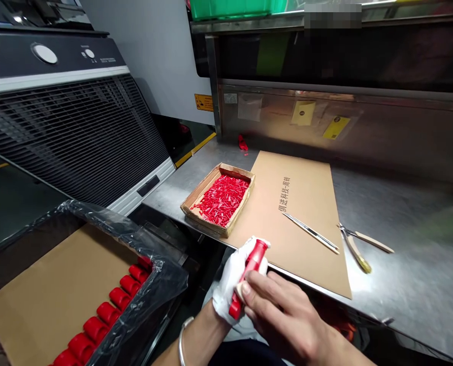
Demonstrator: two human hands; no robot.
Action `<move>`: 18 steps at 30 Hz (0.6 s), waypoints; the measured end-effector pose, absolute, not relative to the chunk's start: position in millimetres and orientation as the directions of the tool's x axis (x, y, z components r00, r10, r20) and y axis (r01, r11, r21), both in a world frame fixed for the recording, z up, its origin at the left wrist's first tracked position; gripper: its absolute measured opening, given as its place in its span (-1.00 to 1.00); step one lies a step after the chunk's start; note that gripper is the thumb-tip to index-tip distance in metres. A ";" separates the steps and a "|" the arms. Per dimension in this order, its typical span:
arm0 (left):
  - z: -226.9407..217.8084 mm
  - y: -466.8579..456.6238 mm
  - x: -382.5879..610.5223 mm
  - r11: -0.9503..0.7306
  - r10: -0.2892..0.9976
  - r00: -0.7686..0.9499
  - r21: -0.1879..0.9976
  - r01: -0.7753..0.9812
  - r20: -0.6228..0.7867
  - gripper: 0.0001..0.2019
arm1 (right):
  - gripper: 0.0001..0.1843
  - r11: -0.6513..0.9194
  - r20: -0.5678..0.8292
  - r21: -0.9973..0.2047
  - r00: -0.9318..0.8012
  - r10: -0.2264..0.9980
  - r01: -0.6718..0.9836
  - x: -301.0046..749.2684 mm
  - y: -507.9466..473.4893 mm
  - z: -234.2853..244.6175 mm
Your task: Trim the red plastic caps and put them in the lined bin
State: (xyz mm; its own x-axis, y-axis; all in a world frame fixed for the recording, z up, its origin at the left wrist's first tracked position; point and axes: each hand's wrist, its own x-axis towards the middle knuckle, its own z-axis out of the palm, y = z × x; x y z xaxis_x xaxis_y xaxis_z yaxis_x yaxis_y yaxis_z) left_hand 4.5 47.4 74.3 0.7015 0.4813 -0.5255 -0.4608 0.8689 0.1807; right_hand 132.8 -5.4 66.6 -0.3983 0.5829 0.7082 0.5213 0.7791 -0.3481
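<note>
My left hand [232,282], in a white fabric glove, is closed around a long red moulded plastic piece [248,277]; my bare right hand [283,315] has fingers curled onto its lower half, thumb pressing near the glove; the piece sits in front of me just off the near edge of the steel bench [401,203], tilted up to the right. Judging by look: light, stiff, smooth plastic, likely a bit slippery bare-handed, glove helps; best held round the middle barrel, not the thin tip.

Brown cardboard sheet [306,203] on the bench carries 1 line of black Chinese print, reads roughly 俱进科技-周转; yellow labels on the back wall too small to read. Shallow cardboard tray of small red plastic bits [221,198] beside the sheet; metal tweezers [310,233] and wood-handled cutters [358,244] lie right; plastic-lined carton with rows of red caps [108,310] at my left.
</note>
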 end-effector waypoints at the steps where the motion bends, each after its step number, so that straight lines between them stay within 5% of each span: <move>1: 73.6 47.4 4.7 0.875 0.465 0.724 0.142 -0.462 -0.510 -0.50 | -0.60 0.777 0.713 -0.345 -0.392 0.582 0.526 133.1 -5.8 66.4; 6: 71.9 48.0 6.0 0.868 0.461 0.726 0.090 -0.488 -0.511 -0.52 | -0.61 0.777 0.709 -0.323 -0.406 0.577 0.540 134.4 -6.8 68.1; 18: 73.6 48.8 7.4 0.864 0.489 0.697 0.177 -0.472 -0.525 -0.50 | -0.57 0.737 0.736 -0.292 -0.348 0.580 0.610 132.0 -6.7 59.6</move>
State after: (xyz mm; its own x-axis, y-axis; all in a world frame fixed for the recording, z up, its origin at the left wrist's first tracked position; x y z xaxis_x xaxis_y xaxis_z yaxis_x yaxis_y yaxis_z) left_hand 7.4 48.8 73.6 0.6967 0.4887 -0.5251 -0.4720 0.8636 0.1774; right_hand 132.0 -6.7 59.6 -0.3479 0.5803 0.7363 0.6097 0.7367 -0.2925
